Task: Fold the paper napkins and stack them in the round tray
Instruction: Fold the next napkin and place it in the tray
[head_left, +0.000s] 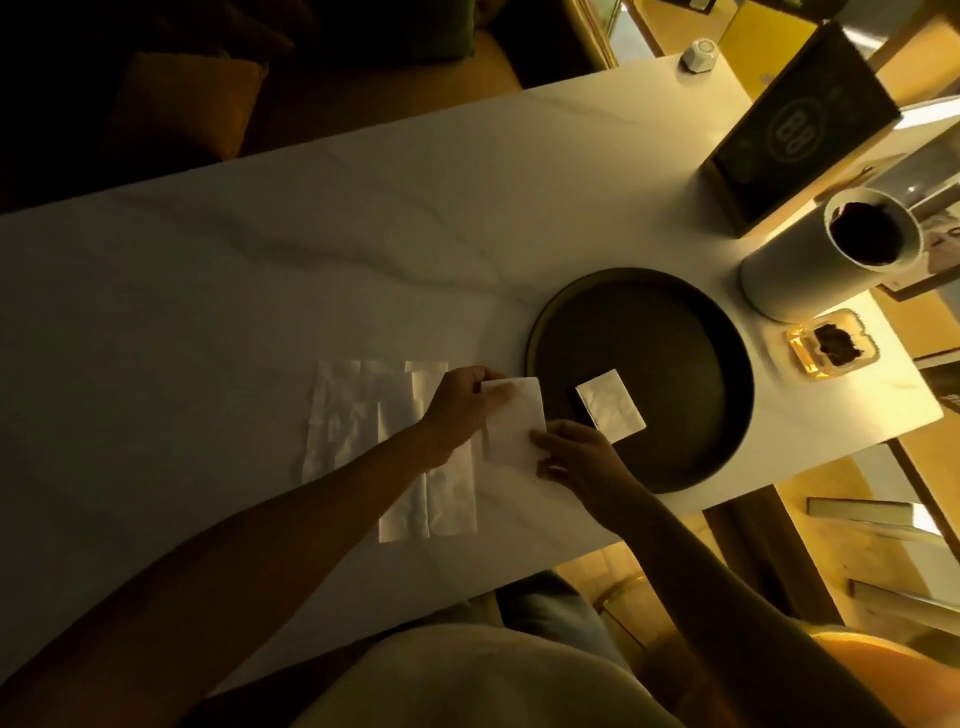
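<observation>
A dark round tray (675, 457) lies on the white table, right of centre. One folded white napkin (610, 404) rests inside it, near its left side. Just left of the tray, a partly folded napkin (511, 423) is held between both hands. My left hand (460, 408) pinches its far left edge with thumb and fingers. My right hand (574, 457) holds its near right corner. Several unfolded napkins (363, 415) lie flat and overlapping on the table under and left of my left forearm.
A white cylindrical container (810, 260) stands beyond the tray on the right. A glass ashtray (831, 345) sits beside it, and a dark menu stand (789, 130) is behind. A small white object (698, 54) is at the far corner. The table edge runs close to the tray's near side.
</observation>
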